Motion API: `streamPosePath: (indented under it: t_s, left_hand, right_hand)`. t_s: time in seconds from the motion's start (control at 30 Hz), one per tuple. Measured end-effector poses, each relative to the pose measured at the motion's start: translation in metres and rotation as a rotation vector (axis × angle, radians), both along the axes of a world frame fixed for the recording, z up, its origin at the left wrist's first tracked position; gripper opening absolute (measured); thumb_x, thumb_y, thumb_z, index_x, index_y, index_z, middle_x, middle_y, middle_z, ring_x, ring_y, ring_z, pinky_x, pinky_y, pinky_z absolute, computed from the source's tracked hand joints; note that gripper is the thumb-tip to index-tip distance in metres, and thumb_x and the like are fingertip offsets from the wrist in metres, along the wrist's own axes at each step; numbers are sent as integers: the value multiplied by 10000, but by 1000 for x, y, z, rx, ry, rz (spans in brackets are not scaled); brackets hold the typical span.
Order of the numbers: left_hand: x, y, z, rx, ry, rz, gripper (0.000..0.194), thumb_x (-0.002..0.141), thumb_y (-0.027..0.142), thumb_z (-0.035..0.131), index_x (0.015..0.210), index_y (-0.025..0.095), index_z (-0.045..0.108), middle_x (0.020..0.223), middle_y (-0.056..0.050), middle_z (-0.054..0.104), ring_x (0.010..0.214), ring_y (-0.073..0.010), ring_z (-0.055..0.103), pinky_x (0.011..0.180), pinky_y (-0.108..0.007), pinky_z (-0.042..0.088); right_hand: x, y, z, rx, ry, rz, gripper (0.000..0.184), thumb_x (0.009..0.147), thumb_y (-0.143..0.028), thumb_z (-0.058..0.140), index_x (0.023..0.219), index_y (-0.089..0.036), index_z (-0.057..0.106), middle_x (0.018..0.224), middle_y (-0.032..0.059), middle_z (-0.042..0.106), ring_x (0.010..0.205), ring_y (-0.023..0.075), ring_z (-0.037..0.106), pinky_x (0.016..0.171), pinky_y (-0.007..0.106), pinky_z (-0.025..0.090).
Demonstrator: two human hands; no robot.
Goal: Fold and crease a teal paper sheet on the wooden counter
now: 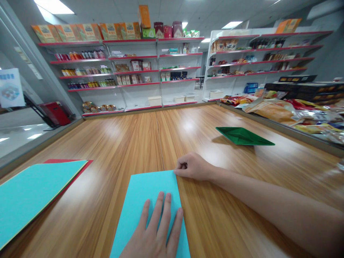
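A light blue sheet of paper (pixel 153 182), apparently folded lengthwise, lies on the wooden table in front of me. My left hand (pixel 158 229) rests flat on it with the fingers spread, one fingertip by its right edge. At the sheet's far right corner, my right hand (pixel 194 166) has its fingers curled in and pinches the paper. Farther off to the right sits a folded green paper boat (pixel 243 136). A stack of coloured paper (pixel 40 186), light blue on top with yellow and red edges below, lies to the left.
The wooden table (pixel 129 143) has a seam down its middle. Bagged snacks (pixel 274 111) and black boxes (pixel 301 91) are heaped beyond its right edge. Stocked shelves (pixel 134 84) line the back, and a red cart (pixel 55 113) stands at the left.
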State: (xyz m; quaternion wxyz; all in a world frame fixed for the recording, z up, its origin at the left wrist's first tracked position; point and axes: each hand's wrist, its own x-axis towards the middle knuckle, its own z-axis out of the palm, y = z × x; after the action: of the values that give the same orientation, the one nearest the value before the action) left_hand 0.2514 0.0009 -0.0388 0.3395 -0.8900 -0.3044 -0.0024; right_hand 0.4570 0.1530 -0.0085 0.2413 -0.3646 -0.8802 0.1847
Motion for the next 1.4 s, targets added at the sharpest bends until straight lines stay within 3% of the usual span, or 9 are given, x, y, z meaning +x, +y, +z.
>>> streamPosePath:
  t_s: [0.2, 0.47, 0.63, 0.87, 0.97, 1.27, 1.4]
  left_hand:
    - [0, -1, -1, -20, -12, 10, 481, 938, 260, 342, 1401, 129, 360, 1308, -212, 503, 1170, -384, 510, 838, -528, 446]
    - [-1, 1, 0, -116, -30, 43, 513, 961, 270, 298, 1459, 155, 254, 1346, -206, 464, 1203, -383, 479, 870, -533, 433]
    - [-2, 0, 0, -198, -74, 62, 553, 971, 309, 289, 1487, 171, 147, 1381, -198, 424, 1231, -367, 456, 918, -523, 403]
    - [-1, 0, 2, -184, -45, 52, 514, 974, 292, 292, 1470, 170, 228, 1368, -198, 441, 1213, -363, 477, 893, -513, 416]
    - [0, 1, 2, -164, -39, 55, 510, 973, 304, 293, 1461, 161, 256, 1361, -205, 447, 1212, -375, 475, 879, -522, 426]
    - [-1, 0, 4, -174, -11, 46, 502, 972, 293, 288, 1454, 156, 277, 1352, -215, 451, 1196, -385, 487, 861, -529, 450]
    - [-1, 1, 2, -214, -40, 74, 518, 972, 280, 279, 1475, 175, 210, 1380, -206, 418, 1228, -373, 459, 895, -525, 428]
  right_hand:
    - [-8, 12, 3, 33, 23, -126, 169, 730, -254, 590, 616, -136, 629, 596, -1, 604, 536, 76, 486, 489, 192, 272]
    - [1, 10, 5, -142, 10, 35, 189, 739, -310, 616, 711, -134, 679, 676, 29, 647, 597, 108, 552, 509, 195, 319]
    - [-4, 17, 4, -120, 13, -50, 158, 712, -253, 603, 617, -129, 616, 570, -3, 573, 525, 86, 484, 477, 195, 299]
    - [-1, 16, 6, -234, 46, 36, 225, 722, -352, 648, 757, -136, 700, 668, 16, 651, 589, 105, 554, 500, 189, 353]
    - [-1, 15, 8, -233, 36, 32, 203, 712, -311, 651, 816, -153, 724, 680, 15, 657, 581, 99, 548, 498, 186, 355]
    - [-2, 24, 5, -262, 40, 68, 160, 714, -268, 637, 771, -144, 721, 666, 19, 654, 568, 96, 546, 483, 182, 345]
    - [-1, 23, 0, -256, 90, -20, 168, 754, -262, 585, 710, -120, 662, 561, -4, 582, 455, 79, 509, 434, 181, 328]
